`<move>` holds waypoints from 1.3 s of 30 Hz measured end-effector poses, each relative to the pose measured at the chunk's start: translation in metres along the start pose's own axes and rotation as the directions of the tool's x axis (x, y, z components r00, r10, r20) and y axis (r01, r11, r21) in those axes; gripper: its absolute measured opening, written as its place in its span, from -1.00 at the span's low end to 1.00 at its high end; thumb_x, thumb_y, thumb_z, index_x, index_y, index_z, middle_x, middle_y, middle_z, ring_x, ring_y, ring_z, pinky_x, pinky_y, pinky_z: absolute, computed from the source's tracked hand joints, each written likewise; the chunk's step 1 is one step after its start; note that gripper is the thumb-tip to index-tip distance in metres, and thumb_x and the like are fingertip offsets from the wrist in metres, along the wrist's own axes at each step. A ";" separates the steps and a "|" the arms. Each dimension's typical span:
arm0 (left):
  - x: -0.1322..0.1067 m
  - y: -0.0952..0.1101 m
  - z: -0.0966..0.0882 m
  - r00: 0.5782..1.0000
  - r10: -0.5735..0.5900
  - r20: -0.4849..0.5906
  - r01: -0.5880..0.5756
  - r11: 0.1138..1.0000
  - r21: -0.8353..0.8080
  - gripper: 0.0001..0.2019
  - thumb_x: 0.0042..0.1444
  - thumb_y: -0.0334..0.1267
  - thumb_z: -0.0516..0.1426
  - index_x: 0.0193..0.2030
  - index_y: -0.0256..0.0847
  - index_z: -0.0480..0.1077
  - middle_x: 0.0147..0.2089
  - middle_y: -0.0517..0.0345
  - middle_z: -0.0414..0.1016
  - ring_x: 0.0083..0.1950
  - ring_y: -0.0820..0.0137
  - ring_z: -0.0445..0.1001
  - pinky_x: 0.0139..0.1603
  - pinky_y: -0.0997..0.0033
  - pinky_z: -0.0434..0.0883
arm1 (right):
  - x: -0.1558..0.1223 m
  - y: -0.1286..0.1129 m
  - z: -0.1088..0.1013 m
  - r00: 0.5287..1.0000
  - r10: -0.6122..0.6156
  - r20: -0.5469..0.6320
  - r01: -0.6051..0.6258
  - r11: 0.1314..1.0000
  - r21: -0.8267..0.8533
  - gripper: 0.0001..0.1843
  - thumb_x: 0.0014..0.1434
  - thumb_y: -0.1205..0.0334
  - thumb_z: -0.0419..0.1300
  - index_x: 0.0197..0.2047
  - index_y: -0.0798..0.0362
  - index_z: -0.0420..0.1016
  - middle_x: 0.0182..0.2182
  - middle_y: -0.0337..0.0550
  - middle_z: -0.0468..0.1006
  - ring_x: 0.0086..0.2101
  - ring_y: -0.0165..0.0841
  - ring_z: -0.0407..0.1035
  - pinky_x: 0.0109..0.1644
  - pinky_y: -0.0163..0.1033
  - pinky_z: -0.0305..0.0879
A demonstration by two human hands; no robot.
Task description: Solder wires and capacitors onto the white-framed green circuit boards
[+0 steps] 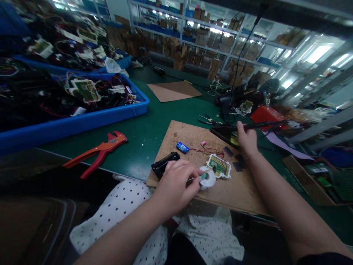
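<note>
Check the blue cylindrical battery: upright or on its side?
On its side: the blue cylindrical battery has its long body stretched along the brown board.

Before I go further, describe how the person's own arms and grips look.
The left grip and right grip are ungloved human hands. The left forearm is bare as far as it shows, with no sleeve in view. The right forearm is bare too, up to a dark sleeve at the picture's lower right corner.
</note>
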State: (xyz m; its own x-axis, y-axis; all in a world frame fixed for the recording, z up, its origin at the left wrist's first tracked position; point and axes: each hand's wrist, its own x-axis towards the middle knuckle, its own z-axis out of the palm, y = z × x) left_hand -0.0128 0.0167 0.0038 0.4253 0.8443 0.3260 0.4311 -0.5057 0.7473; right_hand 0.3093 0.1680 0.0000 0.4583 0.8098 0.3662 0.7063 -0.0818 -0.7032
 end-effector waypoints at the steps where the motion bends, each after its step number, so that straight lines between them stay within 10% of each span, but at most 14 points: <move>1: 0.000 0.000 0.000 1.000 0.001 0.003 -0.001 1.000 -0.002 -0.89 0.19 -0.43 0.14 -0.34 -0.16 0.37 -0.11 0.20 0.62 0.00 0.27 0.48 0.08 0.10 0.26 | -0.001 0.000 0.001 1.000 0.021 0.019 -0.021 1.000 -0.002 -0.31 0.18 -0.37 0.02 -0.19 0.16 0.53 -0.36 0.03 0.58 -0.32 -0.18 0.46 -0.20 -0.12 0.34; 9: -0.003 0.001 -0.001 1.000 0.016 -0.008 -0.016 1.000 0.019 -0.91 0.23 -0.38 0.13 -0.30 -0.16 0.41 -0.12 0.13 0.61 0.00 0.24 0.47 0.07 0.11 0.28 | -0.069 -0.025 -0.052 0.948 -0.015 0.318 0.027 0.999 -0.035 -0.32 0.14 -0.35 0.13 0.03 0.08 0.44 -0.16 0.00 0.59 -0.23 -0.28 0.48 -0.20 -0.21 0.40; 20: -0.022 -0.007 -0.030 0.994 0.110 0.023 -0.111 0.931 0.348 -0.48 0.14 0.03 0.28 0.15 -0.19 0.35 0.24 -0.09 0.46 0.31 0.03 0.31 0.29 -0.13 0.10 | -0.081 -0.058 -0.045 0.659 0.029 0.751 0.217 0.950 -0.226 -0.42 0.04 -0.37 0.22 -0.45 0.03 0.57 -0.57 -0.15 0.51 -0.55 -0.35 0.34 -0.50 -0.26 0.15; 24: -0.028 -0.007 -0.030 0.984 0.131 0.117 -0.169 0.892 0.420 -0.83 0.28 -0.26 0.14 -0.02 -0.16 0.46 0.14 0.00 0.54 0.29 0.10 0.36 0.27 -0.10 0.09 | -0.076 -0.067 -0.047 0.596 0.005 0.803 0.202 0.967 -0.156 -0.45 0.10 -0.33 0.19 -0.36 0.06 0.57 -0.58 -0.18 0.47 -0.62 -0.42 0.27 -0.58 -0.30 0.07; 30: -0.012 -0.007 -0.031 0.971 0.164 0.173 -0.226 0.863 0.451 -0.78 0.38 -0.28 0.00 -0.18 -0.19 0.47 -0.20 0.07 0.61 -0.07 0.26 0.54 0.07 0.12 0.31 | -0.071 -0.087 -0.062 0.592 -0.162 0.789 0.214 0.976 0.040 -0.43 0.16 -0.32 0.13 -0.21 0.06 0.56 -0.37 -0.12 0.59 -0.43 -0.36 0.42 -0.41 -0.28 0.31; 35: 0.033 0.005 -0.054 0.966 0.211 0.147 -0.257 0.822 0.508 -0.74 0.43 -0.21 -0.06 -0.02 -0.18 0.43 -0.11 0.02 0.59 -0.06 0.27 0.53 -0.07 0.29 0.42 | -0.059 -0.128 -0.066 0.582 -0.353 0.733 0.360 0.920 0.158 -0.51 0.20 -0.23 0.14 -0.20 0.05 0.58 -0.32 -0.15 0.63 -0.35 -0.35 0.43 -0.27 -0.26 0.32; 39: 0.069 0.033 -0.074 0.965 0.239 0.107 -0.258 0.795 0.549 -0.64 0.45 -0.19 -0.09 0.27 -0.26 0.24 -0.04 -0.11 0.57 -0.01 0.20 0.55 -0.05 0.24 0.42 | -0.048 -0.170 -0.068 0.485 -0.501 0.717 0.506 0.830 0.237 -0.57 0.19 -0.12 0.21 -0.11 0.04 0.64 -0.31 -0.18 0.65 -0.34 -0.36 0.44 -0.25 -0.28 0.28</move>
State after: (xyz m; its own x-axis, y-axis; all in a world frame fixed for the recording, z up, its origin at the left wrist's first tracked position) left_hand -0.0280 0.0716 0.0935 0.5988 0.6750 0.4310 0.6698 -0.7172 0.1927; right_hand 0.2036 0.1031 0.1438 -0.5177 0.8505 0.0929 0.6901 0.4793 -0.5423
